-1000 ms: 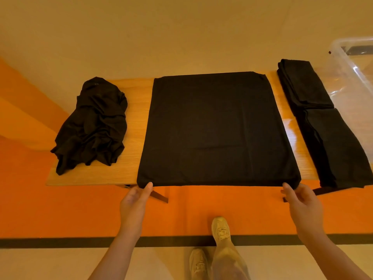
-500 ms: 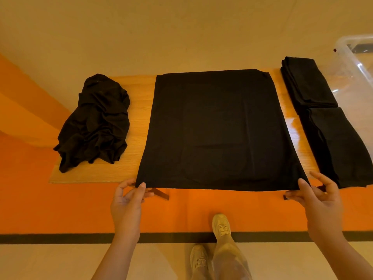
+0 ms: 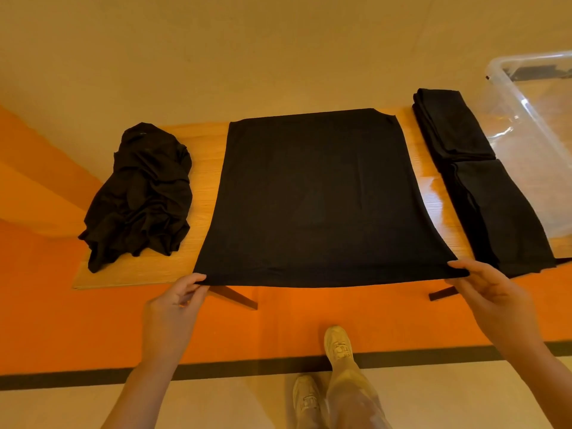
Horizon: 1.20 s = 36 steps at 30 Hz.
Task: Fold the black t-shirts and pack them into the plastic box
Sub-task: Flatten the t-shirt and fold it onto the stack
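left hand [image 3: 173,305] + right hand [image 3: 489,283]: each grip now pinches a near corner of the spread t-shirt [image 3: 315,196] | hem apparently lifted off bench [image 3: 204,168] | fold-over starting

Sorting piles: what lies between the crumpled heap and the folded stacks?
The head view shows the flat t-shirt between crumpled heap and folded stacks.

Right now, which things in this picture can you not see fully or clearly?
Head view only:
- Plastic box: cut off by the right edge; its inside is blurred by glare.
- Crumpled pile: the number of shirts is hidden in its folds.
- Folded stacks: layers too dark to count.
- Left hand: fingertips hidden under the spread t-shirt.
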Available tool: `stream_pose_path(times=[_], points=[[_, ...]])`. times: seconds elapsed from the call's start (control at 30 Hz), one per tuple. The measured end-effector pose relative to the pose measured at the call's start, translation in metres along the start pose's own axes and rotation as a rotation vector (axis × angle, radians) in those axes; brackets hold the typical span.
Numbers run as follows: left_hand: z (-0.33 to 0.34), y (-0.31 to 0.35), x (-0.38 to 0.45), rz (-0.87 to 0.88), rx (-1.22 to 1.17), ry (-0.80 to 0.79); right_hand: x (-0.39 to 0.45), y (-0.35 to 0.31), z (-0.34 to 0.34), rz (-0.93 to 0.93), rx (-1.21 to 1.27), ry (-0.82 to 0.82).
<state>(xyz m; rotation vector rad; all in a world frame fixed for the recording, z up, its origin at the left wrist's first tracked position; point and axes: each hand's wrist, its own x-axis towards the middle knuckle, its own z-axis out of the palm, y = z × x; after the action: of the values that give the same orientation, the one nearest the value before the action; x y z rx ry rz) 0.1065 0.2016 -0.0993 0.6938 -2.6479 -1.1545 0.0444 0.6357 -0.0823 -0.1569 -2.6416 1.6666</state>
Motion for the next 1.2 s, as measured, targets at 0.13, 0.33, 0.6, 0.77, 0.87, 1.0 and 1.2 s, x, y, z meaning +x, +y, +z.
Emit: stream_pose_path(times=[0.13, 0.33, 0.6, 0.77, 0.87, 1.0, 1.2], points=[[-0.009, 0.002, 0.002, 0.159, 0.074, 0.033, -0.001, -0.007, -0.005, -0.069, -0.102, -0.021], [-0.030, 0.002, -0.005, 0.223, 0.142, -0.075, -0.007, -0.019, -0.022, -0.147, -0.175, -0.118], [-0.064, 0.021, -0.007, 0.118, -0.044, -0.218, -0.005, -0.046, -0.045, -0.154, -0.190, -0.208], [-0.072, 0.047, 0.017, 0.076, -0.192, -0.158, 0.026, -0.059, -0.048, -0.073, 0.008, -0.211], [-0.070, 0.064, 0.044, 0.082, -0.241, -0.128, 0.059, -0.073, -0.042, -0.045, 0.050, -0.183], [-0.062, 0.082, 0.094, 0.069, -0.286, -0.105, 0.113, -0.087, -0.033, -0.018, 0.117, -0.142], [-0.035, 0.117, 0.180, 0.018, -0.286, -0.043, 0.209, -0.090, -0.010, 0.020, 0.139, -0.119]])
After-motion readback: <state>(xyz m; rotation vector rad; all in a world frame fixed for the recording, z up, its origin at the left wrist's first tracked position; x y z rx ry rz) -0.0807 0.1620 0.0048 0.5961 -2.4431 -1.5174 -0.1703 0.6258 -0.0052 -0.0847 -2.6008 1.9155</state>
